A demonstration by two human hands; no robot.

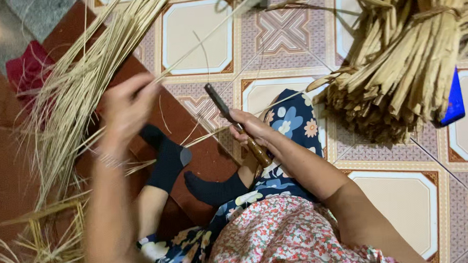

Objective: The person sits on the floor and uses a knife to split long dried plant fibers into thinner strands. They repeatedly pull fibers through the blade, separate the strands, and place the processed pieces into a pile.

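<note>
While our knees stay folded: right hand clamped on knife, left fingers pinching straw strip far left.

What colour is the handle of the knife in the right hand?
Brown, wooden-looking; the knife handle shows best in the head view, gripped by the right hand.

Tan straw bundle, black socks, navy floral trousers, brown-handled knife

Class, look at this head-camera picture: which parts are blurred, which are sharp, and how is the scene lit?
Head view: the left hand is smeared by motion blur, as are the thin straw strands near it; the right hand and its wooden-handled knife are sharper; the patterned floor tiles are evenly, softly lit, without harsh glare.
</note>
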